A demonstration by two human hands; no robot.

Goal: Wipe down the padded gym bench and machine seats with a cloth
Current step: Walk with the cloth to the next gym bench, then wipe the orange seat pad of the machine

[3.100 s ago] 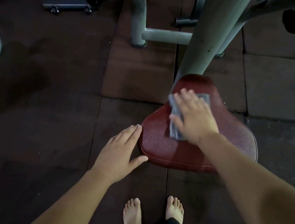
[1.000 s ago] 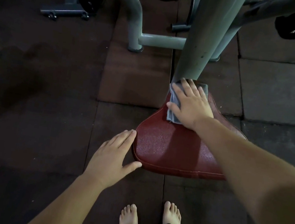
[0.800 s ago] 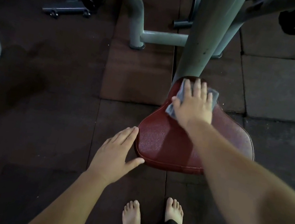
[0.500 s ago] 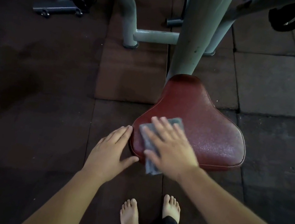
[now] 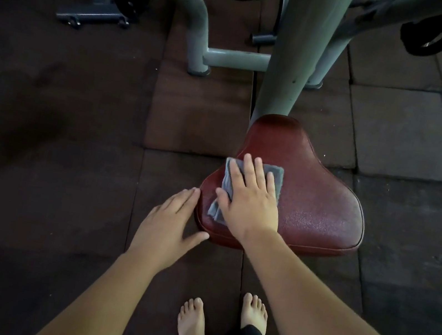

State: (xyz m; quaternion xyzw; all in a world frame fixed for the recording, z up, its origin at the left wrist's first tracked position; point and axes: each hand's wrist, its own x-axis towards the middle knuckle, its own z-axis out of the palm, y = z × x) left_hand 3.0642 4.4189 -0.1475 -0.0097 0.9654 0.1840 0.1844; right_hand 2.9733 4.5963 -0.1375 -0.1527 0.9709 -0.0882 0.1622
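On one seat [image 5: 320, 210]: one cloth [image 5: 276, 176] under right hand [image 5: 251, 204], fingers [image 5: 247, 169] straight; left hand [image 5: 167, 225] likewise.

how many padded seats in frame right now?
1: the dark red padded vinyl seat at centre, under the grey cloth. Others may be out of frame.

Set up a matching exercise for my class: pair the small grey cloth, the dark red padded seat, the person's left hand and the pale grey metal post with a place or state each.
Column A
1. small grey cloth
2. dark red padded seat
3. left hand
4. pale grey metal post

Column B
a. rises at the seat's narrow far end
b. pressed flat under the right hand
c. open, fingertips at the seat's left edge
d. bears the cloth on its left part

Pairs: 1-b; 2-d; 3-c; 4-a
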